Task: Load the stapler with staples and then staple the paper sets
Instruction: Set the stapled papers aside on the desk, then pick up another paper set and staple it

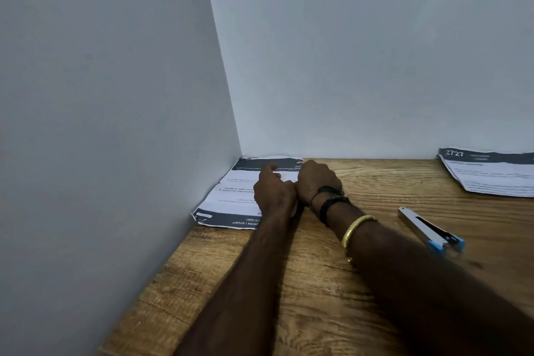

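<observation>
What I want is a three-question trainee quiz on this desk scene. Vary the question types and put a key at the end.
1. True or false: one hand is gripping the stapler.
2. Multiple choice: the left hand and the right hand are both at which thing? A) the corner paper set B) the stapler C) neither
3. Fill in: the stapler lies to the ____ of both hands.

Key
1. False: it lies untouched on the desk.
2. A
3. right
</observation>
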A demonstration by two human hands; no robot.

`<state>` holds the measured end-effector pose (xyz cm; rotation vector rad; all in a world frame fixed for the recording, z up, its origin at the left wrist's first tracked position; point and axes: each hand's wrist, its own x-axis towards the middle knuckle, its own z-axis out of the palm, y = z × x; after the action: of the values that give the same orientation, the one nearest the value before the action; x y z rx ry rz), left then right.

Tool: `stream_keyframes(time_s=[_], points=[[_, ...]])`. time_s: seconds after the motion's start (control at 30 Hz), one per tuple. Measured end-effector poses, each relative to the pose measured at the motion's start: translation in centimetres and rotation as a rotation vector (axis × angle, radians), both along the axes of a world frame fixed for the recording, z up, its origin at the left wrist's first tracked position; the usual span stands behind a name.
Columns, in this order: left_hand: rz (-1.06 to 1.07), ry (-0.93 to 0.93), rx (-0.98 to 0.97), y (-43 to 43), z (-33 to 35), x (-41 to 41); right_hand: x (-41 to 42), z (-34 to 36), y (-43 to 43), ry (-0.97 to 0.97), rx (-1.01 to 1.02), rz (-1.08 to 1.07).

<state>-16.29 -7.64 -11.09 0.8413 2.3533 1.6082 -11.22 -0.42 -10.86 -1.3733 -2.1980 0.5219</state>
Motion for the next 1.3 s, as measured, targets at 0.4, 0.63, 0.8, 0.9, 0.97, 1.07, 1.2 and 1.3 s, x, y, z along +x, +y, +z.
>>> stream_keyframes(time_s=[0.4,0.63,0.8,0.9,0.97,1.07,1.2,1.3], points=[[0.008,-0.016,0.034,-0.3,0.3,0.1,-0.4,0.3,-0.2,0.051,-0.039,-0.004],[0.012,0.066,0.124,-0.7,0.5,0.7,0.8,1.1,-0.1,0.132,-0.069,0.033],[-0.073,0.111,0.183,-0.8,0.5,2.5,2.9,1.1,-0.1,0.355,-0.132,-0.016],[-0.115,0.096,0.199,-1.0,0.9,3.8,4.5,1.1,-0.3,0.519,-0.17,-0.003],[-0.139,0.105,0.185,-1.0,1.2,4.5,5.7,1.3,-0.1,0.535,-0.143,0.016],[-0.187,0.141,0.169,-0.9,1.7,5.6,8.0,2.0,0.1,0.526,-0.082,0.01],[-0.191,0.184,0.157,-0.5,2.2,7.2,11.8,2.4,1.2,0.58,-0.062,-0.01],[-0.178,0.19,0.101,0.0,2.5,8.1,15.2,2.3,2.1,0.631,-0.068,-0.02]])
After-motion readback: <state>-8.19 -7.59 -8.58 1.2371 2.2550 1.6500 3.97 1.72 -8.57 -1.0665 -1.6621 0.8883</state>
